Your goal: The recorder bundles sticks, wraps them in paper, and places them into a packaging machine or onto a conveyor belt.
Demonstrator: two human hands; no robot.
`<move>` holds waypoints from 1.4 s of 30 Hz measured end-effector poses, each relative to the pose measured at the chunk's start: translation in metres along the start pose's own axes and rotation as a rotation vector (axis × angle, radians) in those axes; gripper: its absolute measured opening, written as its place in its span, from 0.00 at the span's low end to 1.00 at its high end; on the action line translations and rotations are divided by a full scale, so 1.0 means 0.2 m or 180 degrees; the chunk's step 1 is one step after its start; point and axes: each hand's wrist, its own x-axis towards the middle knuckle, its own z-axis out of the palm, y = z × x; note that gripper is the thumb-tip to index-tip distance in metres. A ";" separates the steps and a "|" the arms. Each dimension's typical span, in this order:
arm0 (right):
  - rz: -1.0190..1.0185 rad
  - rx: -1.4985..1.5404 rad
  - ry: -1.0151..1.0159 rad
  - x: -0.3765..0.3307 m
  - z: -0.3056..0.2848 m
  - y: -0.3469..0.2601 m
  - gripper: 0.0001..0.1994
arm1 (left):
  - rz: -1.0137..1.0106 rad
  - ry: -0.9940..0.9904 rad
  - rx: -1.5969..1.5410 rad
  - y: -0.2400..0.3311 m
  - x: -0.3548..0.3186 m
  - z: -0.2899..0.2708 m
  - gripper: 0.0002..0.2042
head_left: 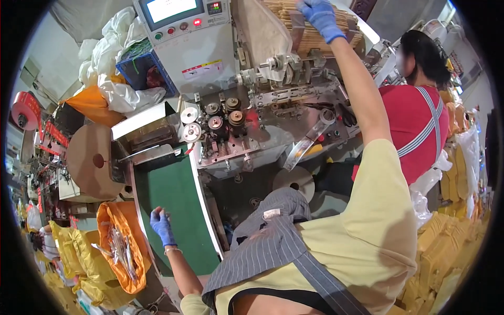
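Note:
My right hand point(320, 20), in a blue glove, reaches far forward onto a bundle of thin wooden sticks point(336, 37) that look like chopsticks, held in the machine's hopper. Its fingers lie stretched along the top of the bundle, partly at the picture's upper edge. A metal strip point(296, 31) stands against the sticks. Above the green conveyor belt point(181, 215) hovers my left hand point(163, 227), also gloved in blue with the fingertips bare. Its fingers are curled together, and I see nothing in them.
Beyond the belt stand machine rollers point(215, 122) and a control cabinet point(197, 52) with a lit screen. An orange sack point(139, 262) of wrapped pieces leans left of the belt, beside a large brown disc point(86, 160). A co-worker in red point(407, 113) sits at right, near yellow sacks point(441, 252).

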 end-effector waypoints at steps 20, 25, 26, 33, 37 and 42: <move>-0.0586 0.1875 -0.1065 0.15 -0.02 -0.10 0.08 | -0.0163 -0.0590 0.0343 0.01 -0.14 0.38 0.08; -0.0141 0.2004 0.0117 0.12 -0.16 -0.27 0.09 | -0.0281 -0.0566 0.0228 0.00 -0.23 0.23 0.08; -0.0748 -0.0140 0.0533 0.09 -0.19 -0.29 0.09 | -0.0336 -0.0579 0.0163 -0.01 -0.27 0.18 0.07; -0.1231 -0.3240 -0.2048 0.10 0.17 0.34 0.10 | -0.0838 -0.0822 0.0385 -0.24 -0.31 0.18 0.05; 0.0375 -0.0436 0.1130 0.16 -0.03 -0.04 0.11 | 0.0529 -0.1493 0.0804 -0.12 -0.38 0.69 0.09; 0.0219 0.0195 0.2937 -0.62 -0.24 -0.23 0.12 | 0.2284 -0.2342 0.1660 0.05 -0.45 1.68 0.15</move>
